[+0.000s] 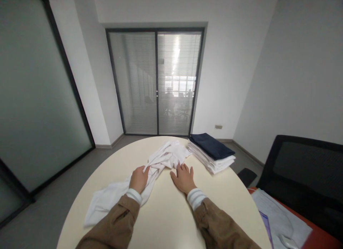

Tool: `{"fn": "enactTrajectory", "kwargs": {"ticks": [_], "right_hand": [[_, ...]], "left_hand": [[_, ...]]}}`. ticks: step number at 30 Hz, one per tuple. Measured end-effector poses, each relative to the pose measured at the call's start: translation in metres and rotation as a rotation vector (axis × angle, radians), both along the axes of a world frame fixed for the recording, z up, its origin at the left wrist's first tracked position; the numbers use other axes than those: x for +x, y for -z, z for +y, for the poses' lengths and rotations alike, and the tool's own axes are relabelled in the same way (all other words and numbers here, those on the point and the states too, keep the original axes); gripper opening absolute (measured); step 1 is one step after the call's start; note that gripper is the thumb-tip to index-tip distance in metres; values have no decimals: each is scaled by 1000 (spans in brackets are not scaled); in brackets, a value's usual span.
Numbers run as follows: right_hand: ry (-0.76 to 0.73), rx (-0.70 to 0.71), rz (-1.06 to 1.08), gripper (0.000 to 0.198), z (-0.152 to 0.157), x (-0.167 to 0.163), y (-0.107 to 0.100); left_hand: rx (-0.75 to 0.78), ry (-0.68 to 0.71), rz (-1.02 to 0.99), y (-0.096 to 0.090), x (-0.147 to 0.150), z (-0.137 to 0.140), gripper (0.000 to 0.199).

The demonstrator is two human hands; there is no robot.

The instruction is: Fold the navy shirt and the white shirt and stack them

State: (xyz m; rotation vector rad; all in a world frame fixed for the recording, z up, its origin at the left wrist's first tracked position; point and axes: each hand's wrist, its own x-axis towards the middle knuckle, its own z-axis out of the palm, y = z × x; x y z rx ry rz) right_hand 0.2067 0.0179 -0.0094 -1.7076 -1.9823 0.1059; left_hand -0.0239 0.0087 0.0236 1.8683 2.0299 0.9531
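Note:
A crumpled white piece of clothing stretches in a twisted strip across the round cream table, from the far middle to the near left; its exact kind cannot be made out. My left hand is closed on its middle, thumb and fingers pinching the fabric. Beside its right part, my right hand lies palm down with fingers spread, the fingertips at the fabric's near edge. To the right of it sits a stack of folded white cloth, topped by a folded navy cloth.
At the right stands a chair with a black mesh back and a red seat. On that seat lie white papers or a bag, a purple-edged item and a white cable. Beyond the table is a glass partition with blinds.

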Motion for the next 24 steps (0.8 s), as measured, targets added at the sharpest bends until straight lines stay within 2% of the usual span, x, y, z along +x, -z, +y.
{"fn": "enactTrajectory", "kwargs": {"ticks": [3, 6, 8, 11, 13, 15, 20, 24], "right_hand": [[20, 51, 34, 62, -3, -3, -6], [-7, 156, 71, 65, -10, -8, -18], [-103, 198, 117, 61, -17, -14, -28], [-325, 190, 182, 58, -31, -26, -40], [-464, 185, 163, 62, -39, -34, -43], [-542, 187, 119, 61, -44, -39, -44], [-481, 210, 110, 28, -40, -39, -40], [-412, 208, 125, 21, -32, -34, -37]], "left_hand": [[57, -36, -263, 9, -7, 9, 43], [118, -70, -436, 12, -8, 11, 50], [141, -70, -483, 10, -4, 8, 52], [163, -1, -470, 2, 6, 2, 51], [161, 59, -463, -1, 12, -2, 53], [145, 116, -484, -4, 17, -5, 54], [129, 171, -442, -4, 19, -7, 53], [153, 119, -443, -4, 17, -4, 52]]}}
